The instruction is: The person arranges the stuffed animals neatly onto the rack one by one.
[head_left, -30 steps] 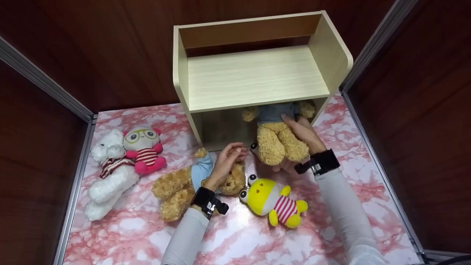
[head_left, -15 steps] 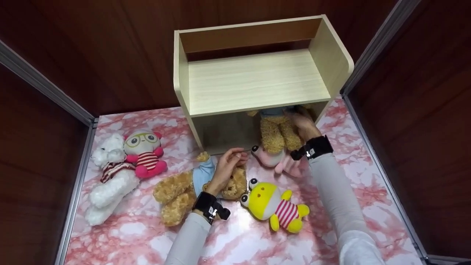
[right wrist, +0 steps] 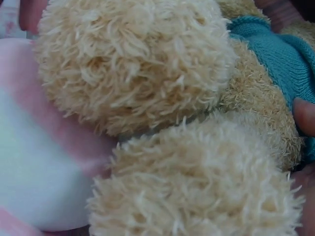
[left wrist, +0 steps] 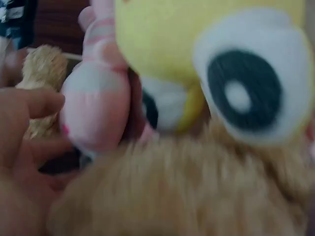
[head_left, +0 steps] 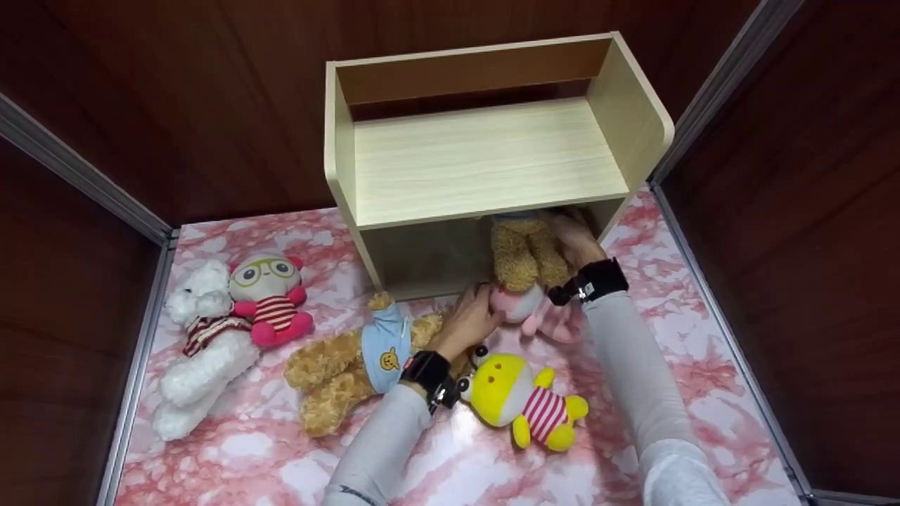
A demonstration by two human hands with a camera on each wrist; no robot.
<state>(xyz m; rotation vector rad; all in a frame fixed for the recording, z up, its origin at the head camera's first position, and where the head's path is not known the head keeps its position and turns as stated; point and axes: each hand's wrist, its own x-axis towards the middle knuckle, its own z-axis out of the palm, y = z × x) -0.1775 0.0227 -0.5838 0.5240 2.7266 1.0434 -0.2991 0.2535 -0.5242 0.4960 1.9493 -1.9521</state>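
Observation:
My right hand (head_left: 578,237) holds a curly tan teddy bear (head_left: 517,256) by its blue knitted sweater (right wrist: 280,56), the thumb lying on the knit in the right wrist view. The bear's upper body is inside the shelf's lower compartment, its head hidden under the board; its legs stick out at the front. Under them a pink-and-white plush toy with a striped body (head_left: 552,320) lies on its back. My left hand (head_left: 467,323) is at that toy's head (left wrist: 96,113), fingertips against its side, fingers mostly extended. A brown teddy bear in a light blue shirt (head_left: 387,351) lies beneath my left wrist.
The pale wooden shelf (head_left: 485,165) stands at the back wall. A yellow frog plush (head_left: 517,393) lies in front of it. To the left are a white plush (head_left: 204,365) and a pink panda plush with glasses (head_left: 271,302). Dark panels (head_left: 794,246) close in the sides.
My right hand has pushed the tan bear deeper into the lower compartment, uncovering the pink plush. My left hand has moved right and down from above the brown bear to the pink plush's head.

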